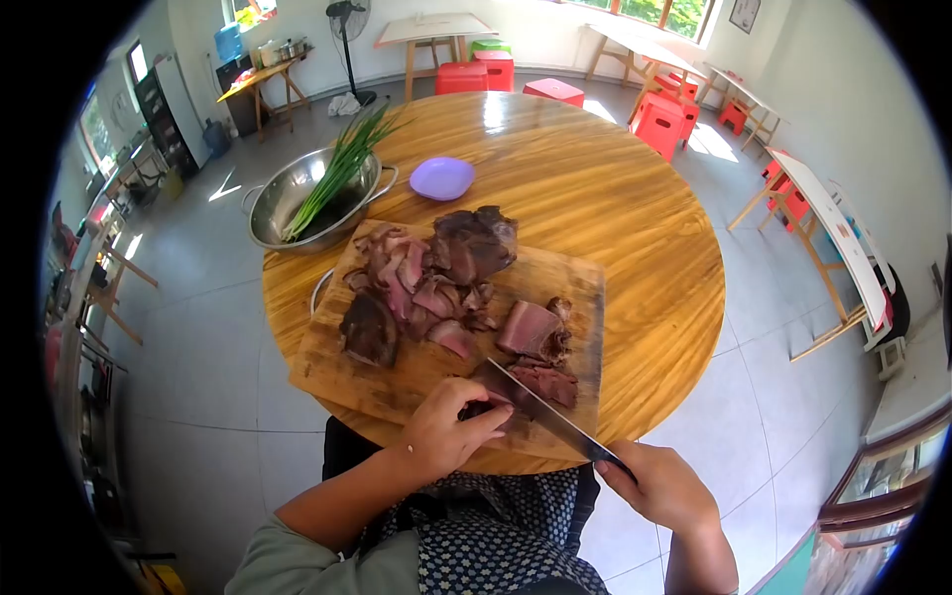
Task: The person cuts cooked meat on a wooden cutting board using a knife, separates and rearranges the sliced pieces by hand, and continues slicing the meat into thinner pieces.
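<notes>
Nearest the camera: a dark apron with a small pale floral print, with a grey-green sleeve beside it. The left hand has its fingers bent and its thumb extended, pinching a dark red meat piece against the cutting board near the board's front edge (the piece is mostly covered by the fingers, so its full outline cannot be told). The right hand is wrapped round the handle of a kitchen knife; the blade slants up and leftward across the board, its tip end just beside the left hand's fingers. Directly beyond the blade: thin meat slices, then a cut meat block with its pinkish face showing. Farther left on the wooden cutting board: a loose heap of sliced meat, flanked by a dark-crusted chunk at the left and a larger dark chunk at the far edge. The board sits on a round wood-grained worktop. Beyond the board, at left, a two-handled steel basin carries a bundle of scallions, leaning over its rim; near it lies a lavender plate. Background: red stools and a standing fan.
</notes>
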The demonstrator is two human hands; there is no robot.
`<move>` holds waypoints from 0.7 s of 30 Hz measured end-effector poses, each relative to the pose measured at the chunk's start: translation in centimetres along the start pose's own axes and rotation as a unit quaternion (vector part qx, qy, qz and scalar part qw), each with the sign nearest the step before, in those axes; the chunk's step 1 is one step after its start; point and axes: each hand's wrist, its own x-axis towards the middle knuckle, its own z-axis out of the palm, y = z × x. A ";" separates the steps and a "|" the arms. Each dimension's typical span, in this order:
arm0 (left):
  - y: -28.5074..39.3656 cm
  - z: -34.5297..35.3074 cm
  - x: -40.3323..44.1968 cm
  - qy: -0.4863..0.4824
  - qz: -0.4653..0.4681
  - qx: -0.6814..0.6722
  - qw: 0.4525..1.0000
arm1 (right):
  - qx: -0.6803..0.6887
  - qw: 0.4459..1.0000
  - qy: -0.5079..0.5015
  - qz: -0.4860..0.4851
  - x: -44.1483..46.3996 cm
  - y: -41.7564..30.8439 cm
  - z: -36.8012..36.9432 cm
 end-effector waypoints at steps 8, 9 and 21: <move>-0.6 -2.0 1.9 -0.084 0.054 -0.024 0.995 | 0.028 0.993 -0.013 0.115 -0.1 -2.5 -3.0; -0.6 -2.1 2.0 -0.091 0.056 -0.024 0.994 | 0.034 0.992 -0.011 0.117 -0.2 -2.5 -3.0; -0.4 -3.2 1.9 -0.170 0.010 -0.011 0.985 | -0.016 0.996 -0.076 0.038 1.3 -2.2 -4.2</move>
